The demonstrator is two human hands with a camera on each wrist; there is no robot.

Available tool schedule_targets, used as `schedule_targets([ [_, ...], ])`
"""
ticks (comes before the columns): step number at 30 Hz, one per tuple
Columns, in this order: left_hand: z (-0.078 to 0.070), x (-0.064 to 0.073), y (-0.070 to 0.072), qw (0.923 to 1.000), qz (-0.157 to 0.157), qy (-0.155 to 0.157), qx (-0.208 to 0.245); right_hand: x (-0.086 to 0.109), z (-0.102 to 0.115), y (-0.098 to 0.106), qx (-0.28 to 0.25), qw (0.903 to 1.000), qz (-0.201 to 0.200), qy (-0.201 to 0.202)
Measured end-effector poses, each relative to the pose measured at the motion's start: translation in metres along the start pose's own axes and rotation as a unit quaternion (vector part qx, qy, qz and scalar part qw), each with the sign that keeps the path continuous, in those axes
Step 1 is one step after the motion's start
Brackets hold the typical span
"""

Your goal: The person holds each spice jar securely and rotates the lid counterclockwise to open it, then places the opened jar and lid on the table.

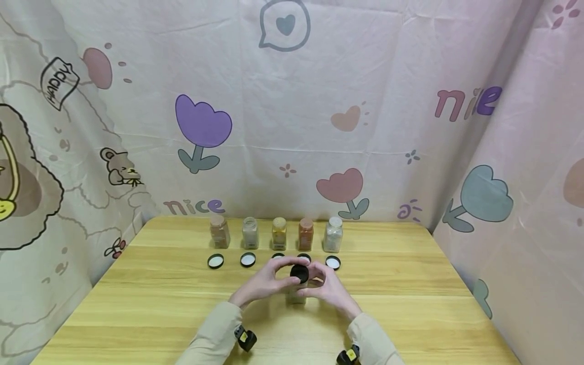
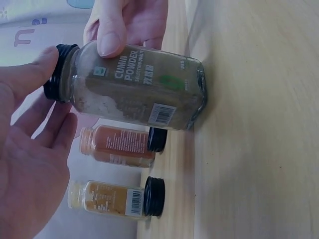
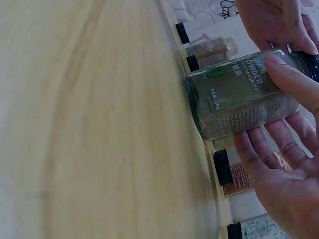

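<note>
A glass jar of cumin powder (image 2: 134, 87) stands upright at the front middle of the table, its black screw cap (image 1: 299, 272) on its mouth. My left hand (image 1: 266, 281) grips that cap from the left, thumb and fingers on either side of its rim. From the right, my right hand (image 1: 333, 290) holds the glass body below the cap, thumb on the label side and fingers around the opposite face, as the right wrist view shows. Brown-green powder fills much of the jar.
Along the table's back edge stand several uncapped spice jars, among them a yellow one (image 1: 280, 237), a red-orange one (image 1: 306, 237) and a white one (image 1: 333, 237). Black lids, such as the leftmost lid (image 1: 216, 261), lie in front of them. A printed curtain (image 1: 274, 126) hangs behind.
</note>
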State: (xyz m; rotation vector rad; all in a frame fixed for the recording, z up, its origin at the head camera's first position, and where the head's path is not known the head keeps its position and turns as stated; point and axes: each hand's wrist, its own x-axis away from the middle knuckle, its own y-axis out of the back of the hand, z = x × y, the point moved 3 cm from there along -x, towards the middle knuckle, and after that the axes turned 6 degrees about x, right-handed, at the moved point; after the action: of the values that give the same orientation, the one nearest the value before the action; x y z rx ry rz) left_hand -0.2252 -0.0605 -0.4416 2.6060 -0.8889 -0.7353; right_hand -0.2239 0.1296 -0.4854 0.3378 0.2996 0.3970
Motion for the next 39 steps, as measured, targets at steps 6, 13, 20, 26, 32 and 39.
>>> schedule_targets([
  [6,-0.0005,-0.0021,-0.0026,0.9991,-0.033,-0.013,-0.025,-0.0014,0.0006,-0.0006,-0.011,0.9998,-0.003,0.013],
  [13,-0.0048,0.0009,-0.0002,1.0000,0.000,-0.003,-0.004,-0.0004,0.0011,0.0003,-0.007,1.0000,0.000,0.004],
  [20,-0.0048,0.0012,0.0022,0.9998,0.017,-0.002,-0.015,0.0003,0.0003,0.0011,0.001,1.0000,0.002,0.007],
  [26,-0.0032,-0.0011,-0.0011,0.9997,-0.004,-0.013,-0.020,-0.0006,-0.0006,-0.0012,-0.007,0.9999,0.001,0.009],
  [32,-0.0020,-0.0011,-0.0026,0.9992,-0.012,-0.020,-0.031,-0.0006,-0.0002,-0.0009,-0.009,1.0000,0.003,0.003],
  [39,-0.0049,0.0007,-0.0006,0.9989,0.020,-0.015,-0.040,0.0013,0.0017,0.0005,-0.001,1.0000,0.004,-0.005],
])
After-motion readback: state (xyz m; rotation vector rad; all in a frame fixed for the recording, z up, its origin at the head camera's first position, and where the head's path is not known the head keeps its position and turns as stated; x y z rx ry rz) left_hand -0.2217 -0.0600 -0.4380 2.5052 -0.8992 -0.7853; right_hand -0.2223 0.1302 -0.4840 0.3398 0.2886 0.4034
